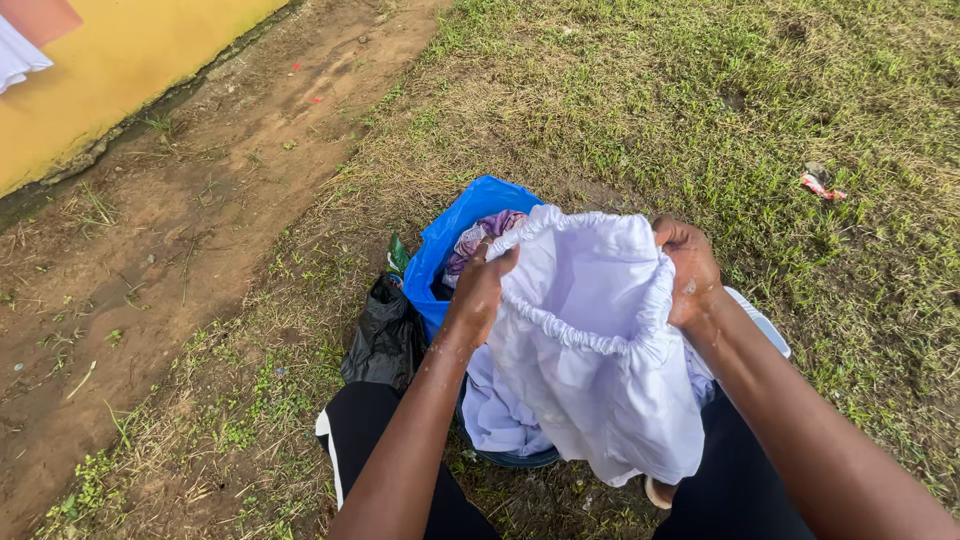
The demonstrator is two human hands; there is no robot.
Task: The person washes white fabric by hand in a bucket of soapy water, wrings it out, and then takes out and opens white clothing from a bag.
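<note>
I see both hands up w/ a white garment stretched btwn them: left hand clamped on its elastic edge, right hand clamped on the opp. side. It hangs over a blue bag w/ clothes inside, black bag beside it. Ground: patchy grass, bare dirt strip along a yellow wall at top left.

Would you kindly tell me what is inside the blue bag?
The blue bag shows a purple patterned cloth at its mouth. The white garment held by both hands covers the rest, so deeper contents cannot be seen.
</note>
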